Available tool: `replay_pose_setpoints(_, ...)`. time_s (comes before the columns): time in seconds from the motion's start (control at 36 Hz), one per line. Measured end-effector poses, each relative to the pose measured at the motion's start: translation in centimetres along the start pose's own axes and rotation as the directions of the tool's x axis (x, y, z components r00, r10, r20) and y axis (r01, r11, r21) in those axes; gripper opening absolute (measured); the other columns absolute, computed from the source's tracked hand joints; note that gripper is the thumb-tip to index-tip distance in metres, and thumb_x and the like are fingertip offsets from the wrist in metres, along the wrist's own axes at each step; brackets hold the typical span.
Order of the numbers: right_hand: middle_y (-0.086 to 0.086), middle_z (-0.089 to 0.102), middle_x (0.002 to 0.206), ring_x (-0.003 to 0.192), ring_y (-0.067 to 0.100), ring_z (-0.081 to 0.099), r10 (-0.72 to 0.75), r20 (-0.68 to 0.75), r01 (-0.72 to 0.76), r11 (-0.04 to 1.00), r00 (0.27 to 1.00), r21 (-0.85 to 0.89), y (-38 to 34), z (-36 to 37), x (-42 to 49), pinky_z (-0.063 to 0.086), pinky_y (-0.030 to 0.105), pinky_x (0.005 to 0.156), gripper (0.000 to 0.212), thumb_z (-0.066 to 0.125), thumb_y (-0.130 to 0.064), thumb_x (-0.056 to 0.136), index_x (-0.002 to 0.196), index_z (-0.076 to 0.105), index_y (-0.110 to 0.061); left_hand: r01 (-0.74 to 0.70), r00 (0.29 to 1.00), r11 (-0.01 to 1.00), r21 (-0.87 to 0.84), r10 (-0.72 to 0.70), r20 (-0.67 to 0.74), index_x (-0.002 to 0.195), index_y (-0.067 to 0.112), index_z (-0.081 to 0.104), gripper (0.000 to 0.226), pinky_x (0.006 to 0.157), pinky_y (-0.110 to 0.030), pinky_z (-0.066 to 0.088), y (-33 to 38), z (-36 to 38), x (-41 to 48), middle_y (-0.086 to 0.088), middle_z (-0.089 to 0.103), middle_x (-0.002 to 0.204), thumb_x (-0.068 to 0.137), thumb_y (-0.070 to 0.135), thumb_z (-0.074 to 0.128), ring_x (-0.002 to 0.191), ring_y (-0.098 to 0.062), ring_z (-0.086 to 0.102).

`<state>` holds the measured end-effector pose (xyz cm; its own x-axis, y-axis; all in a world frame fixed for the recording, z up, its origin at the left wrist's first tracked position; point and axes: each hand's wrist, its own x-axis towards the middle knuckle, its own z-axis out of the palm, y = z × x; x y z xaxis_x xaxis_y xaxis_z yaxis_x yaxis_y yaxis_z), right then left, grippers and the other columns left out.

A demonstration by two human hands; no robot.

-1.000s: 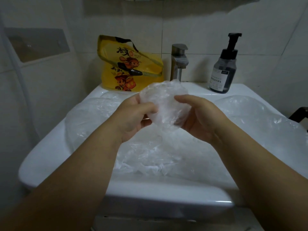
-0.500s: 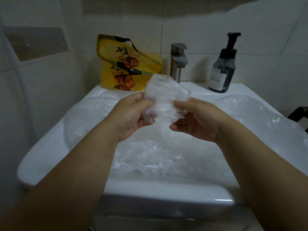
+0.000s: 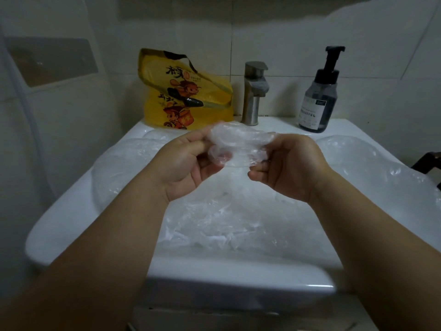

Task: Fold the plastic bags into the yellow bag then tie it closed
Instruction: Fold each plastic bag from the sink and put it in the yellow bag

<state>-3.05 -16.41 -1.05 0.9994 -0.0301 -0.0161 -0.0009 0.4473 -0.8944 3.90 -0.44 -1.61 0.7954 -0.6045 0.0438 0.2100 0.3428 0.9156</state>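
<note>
A small clear plastic bag (image 3: 239,145), folded into a compact wad, is held in the air above the sink between both hands. My left hand (image 3: 188,167) pinches its left end and my right hand (image 3: 290,167) grips its right end. The yellow bag (image 3: 183,91), printed with cartoon figures and with a black handle, stands slumped at the back left of the sink against the wall, beyond my left hand. More clear plastic bags (image 3: 226,218) lie loose in the basin and over both sides of the sink.
The white sink (image 3: 229,273) fills the middle of the view. A metal faucet (image 3: 254,91) stands at the back centre, and a dark pump soap bottle (image 3: 318,99) at the back right. Tiled walls close in behind and left.
The clear bag has been folded down from an upright, rounded shape into a flatter, horizontal wad. Both hands have shifted slightly with it, and the right hand has closed over its right end.
</note>
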Motion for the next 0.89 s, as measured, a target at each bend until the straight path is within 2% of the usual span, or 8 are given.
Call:
replay_pose_setpoints(0.08,0.010,0.053,0.055,0.048,0.022,0.053,-0.007,-0.044,0.006,1.000,0.999,-0.028,-0.2,-0.2,-0.1,0.052,0.026,0.049,0.050,0.037,-0.025,0.086,0.046,0.063,-0.011,0.025,1.000,1.000,-0.005,-0.025,-0.004,0.116,0.013,0.062,0.031,0.056,-0.020,0.056,0.1,-0.1,-0.1,-0.008,0.073,0.078,0.098,0.002,0.040,0.066,-0.013,0.071)
replay_pose_setpoints(0.17,0.008,0.057,0.064,0.054,0.019,0.059,-0.089,-0.189,0.045,0.973,0.978,-0.226,0.1,-0.5,0.2,0.053,0.027,0.051,0.056,0.042,-0.052,0.094,0.065,0.062,-0.007,0.107,0.994,0.994,-0.005,-0.107,0.011,0.111,0.015,0.065,0.026,0.062,-0.029,0.058,0.3,-0.3,-0.2,-0.014,0.073,0.089,0.096,0.023,0.045,0.074,-0.026,0.071)
replay_pose_setpoints(0.28,0.010,0.063,0.087,0.073,0.019,0.065,-0.170,-0.201,0.053,0.874,0.965,-0.483,0.7,-0.9,0.4,0.056,0.025,0.062,0.019,0.066,-0.021,0.086,0.077,0.060,-0.006,0.187,0.982,0.972,0.139,-0.183,-0.041,0.120,0.026,0.058,0.056,0.067,-0.033,0.060,0.0,-0.4,0.0,-0.012,0.070,0.107,0.072,0.054,0.060,0.086,-0.027,0.073)
replay_pose_setpoints(0.36,0.012,0.060,0.102,0.084,0.025,0.067,-0.153,-0.174,0.048,0.869,0.973,-0.492,1.0,-1.0,0.4,0.055,0.026,0.065,0.014,0.070,-0.003,0.080,0.083,0.059,-0.011,0.179,0.984,0.952,0.249,-0.170,-0.058,0.116,0.012,0.062,0.038,0.065,-0.025,0.059,-0.7,-0.2,0.0,-0.010,0.071,0.099,0.079,0.020,0.069,0.079,-0.017,0.072)
replay_pose_setpoints(0.53,0.011,0.054,0.121,0.101,0.031,0.064,-0.121,-0.220,0.062,0.964,0.968,-0.257,0.5,-1.3,0.6,0.057,0.030,0.074,0.073,0.073,-0.006,0.076,0.139,0.039,-0.019,0.070,0.996,0.979,0.193,-0.057,-0.071,0.106,0.008,0.064,0.029,0.066,-0.020,0.058,-0.5,-0.3,0.1,-0.010,0.071,0.097,0.083,-0.010,0.061,0.078,-0.012,0.071)
replay_pose_setpoints(0.72,0.006,0.071,0.099,0.090,0.020,0.069,-0.084,-0.131,0.049,0.967,0.988,-0.251,0.4,-0.8,0.2,0.057,0.032,0.081,0.018,0.058,-0.013,0.091,0.108,0.061,-0.010,0.027,0.999,0.971,0.237,-0.021,-0.031,0.113,0.013,0.061,0.041,0.071,-0.024,0.059,-0.6,-0.1,-0.1,-0.010,0.068,0.109,0.079,-0.011,0.064,0.092,-0.016,0.069)
replay_pose_setpoints(0.83,0.005,0.071,0.094,0.087,0.020,0.071,-0.147,-0.141,0.098,0.947,0.979,-0.306,0.4,-1.1,0.2,0.058,0.028,0.074,0.007,0.059,-0.009,0.091,0.096,0.061,-0.013,0.083,0.997,0.935,0.344,-0.077,-0.031,0.116,0.019,0.059,0.061,0.090,-0.038,0.055,-0.7,0.0,-0.1,-0.002,0.067,0.112,0.059,0.031,0.076,0.107,-0.018,0.063)
replay_pose_setpoints(0.89,0.004,0.072,0.088,0.085,0.021,0.072,-0.173,-0.125,0.129,0.946,0.977,-0.298,0.5,-1.1,0.2,0.058,0.028,0.072,0.007,0.059,-0.006,0.090,0.093,0.062,-0.012,0.090,0.996,0.940,0.331,-0.089,-0.016,0.105,0.015,0.065,0.047,0.082,-0.032,0.057,-0.6,0.0,-0.2,-0.001,0.072,0.097,0.063,0.034,0.073,0.093,-0.014,0.068)
